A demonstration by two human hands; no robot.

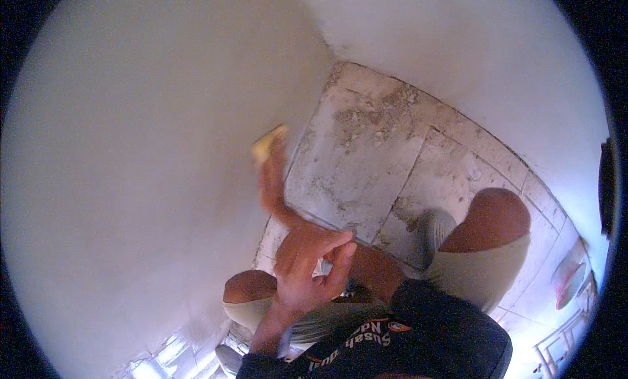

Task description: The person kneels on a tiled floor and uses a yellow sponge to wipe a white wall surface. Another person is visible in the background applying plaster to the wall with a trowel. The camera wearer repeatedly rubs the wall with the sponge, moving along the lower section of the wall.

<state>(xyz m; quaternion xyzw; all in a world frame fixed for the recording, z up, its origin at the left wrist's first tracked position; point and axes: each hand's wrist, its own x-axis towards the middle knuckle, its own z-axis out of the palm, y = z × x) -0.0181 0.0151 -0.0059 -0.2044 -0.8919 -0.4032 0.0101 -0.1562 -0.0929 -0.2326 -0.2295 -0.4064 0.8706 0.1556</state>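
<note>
My right arm reaches across beneath my left hand toward the wall (163, 150) on the left. At its end, my right hand (272, 173) is closed on a small flat yellow pad (268, 144), held against or very near the wall; motion blur hides its exact kind. Closer to me, my left hand (304, 264) is raised in front of my body with its fingers curled. Its thumb and forefinger tips come close together, and nothing shows between them. The other fingertips are hidden.
Stained pale floor tiles (353, 163) fill the corner between the left wall and another pale wall (458, 45). My bent knees (497, 212) stand over the floor. A pinkish-rimmed round object (570, 285) lies at the far right, near a light-coloured rack-like frame (556, 346).
</note>
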